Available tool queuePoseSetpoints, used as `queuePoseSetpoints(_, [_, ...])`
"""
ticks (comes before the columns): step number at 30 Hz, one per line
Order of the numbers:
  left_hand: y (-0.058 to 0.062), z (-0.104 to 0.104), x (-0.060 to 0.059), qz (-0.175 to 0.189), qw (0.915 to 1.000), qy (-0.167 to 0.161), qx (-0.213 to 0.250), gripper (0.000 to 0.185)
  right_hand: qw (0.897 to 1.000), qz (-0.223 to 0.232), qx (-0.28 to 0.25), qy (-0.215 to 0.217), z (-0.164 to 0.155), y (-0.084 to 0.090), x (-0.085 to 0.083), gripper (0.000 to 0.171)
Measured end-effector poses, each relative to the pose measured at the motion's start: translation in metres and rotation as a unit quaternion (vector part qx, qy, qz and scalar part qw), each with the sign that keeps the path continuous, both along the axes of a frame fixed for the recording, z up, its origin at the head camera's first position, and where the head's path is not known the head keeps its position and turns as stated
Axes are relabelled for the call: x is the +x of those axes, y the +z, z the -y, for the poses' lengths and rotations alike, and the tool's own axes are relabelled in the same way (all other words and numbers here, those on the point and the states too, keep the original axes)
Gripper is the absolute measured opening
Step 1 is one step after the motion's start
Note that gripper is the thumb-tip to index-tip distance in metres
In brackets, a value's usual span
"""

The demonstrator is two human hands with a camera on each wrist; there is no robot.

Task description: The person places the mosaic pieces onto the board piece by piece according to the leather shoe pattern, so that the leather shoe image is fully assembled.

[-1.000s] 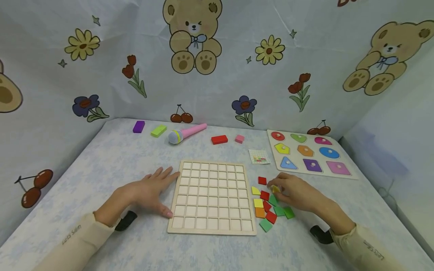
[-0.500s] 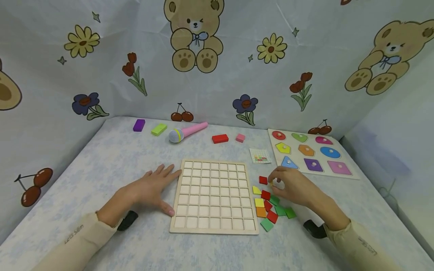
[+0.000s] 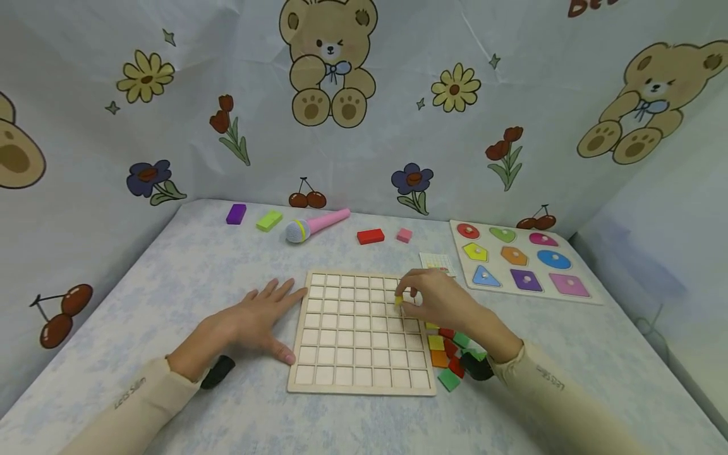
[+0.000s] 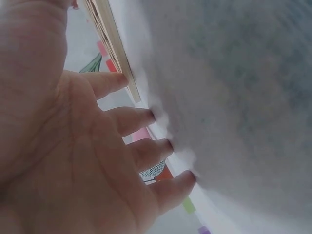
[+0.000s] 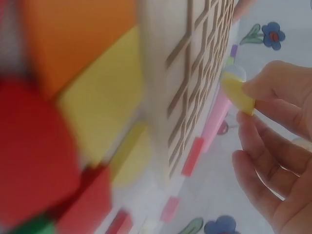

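A wooden grid board (image 3: 344, 323) with bare square cells lies on the table between the hands. My right hand (image 3: 440, 302) hovers above its upper right part, pinching a small yellow tile (image 5: 238, 93) with a rounded edge between thumb and fingertips. On the table at the board's left, my left hand (image 3: 250, 323) rests with fingers spread, index fingertip and thumb at the frame's edge. Beside the board's right edge lie loose tiles: a yellow square (image 3: 436, 342), an orange tile (image 3: 439, 359), a green tile (image 3: 449, 380) and several red ones, partly hidden by the right wrist.
Along the back are a purple block (image 3: 236, 213), a lime block (image 3: 269, 220), a pink toy microphone (image 3: 318, 225), a red block (image 3: 371, 236) and a pink block (image 3: 404, 235). A knobbed shape puzzle (image 3: 495, 256) and a small printed card (image 3: 436, 261) lie back right.
My right hand has picked up the yellow tile from the loose tiles and carried it left, over the board. The left hand has stayed at the board's left edge.
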State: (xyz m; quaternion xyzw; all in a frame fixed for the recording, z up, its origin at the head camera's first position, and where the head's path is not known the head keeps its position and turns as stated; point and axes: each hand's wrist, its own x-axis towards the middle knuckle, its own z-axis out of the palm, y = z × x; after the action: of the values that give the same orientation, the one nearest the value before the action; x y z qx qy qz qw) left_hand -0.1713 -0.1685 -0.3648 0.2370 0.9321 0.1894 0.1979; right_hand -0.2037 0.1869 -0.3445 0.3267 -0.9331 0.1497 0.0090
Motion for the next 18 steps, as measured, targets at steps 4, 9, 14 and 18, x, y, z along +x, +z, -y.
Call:
queuePoseSetpoints(4, [-0.001, -0.002, 0.001, -0.004, 1.0000, -0.003, -0.004, 0.123, 1.000, 0.004, -0.009, 0.027, 0.022, -0.004, -0.005, 0.011])
queuePoseSetpoints(9, [-0.002, -0.001, 0.001, -0.005, 1.0000, -0.005, -0.006, 0.124, 0.998, 0.035, -0.024, 0.052, 0.049, -0.008, -0.007, 0.011])
queuePoseSetpoints(14, [-0.003, 0.000, -0.002, -0.006, 0.9999, -0.004, -0.013, 0.124, 0.994, 0.067, -0.037, 0.076, 0.075, -0.007, -0.007, 0.010])
queuePoseSetpoints(18, [-0.004, 0.000, -0.003, -0.003, 0.9999, -0.004, -0.013, 0.124, 0.992, 0.080, -0.038, 0.088, 0.089, -0.010, -0.006, 0.008])
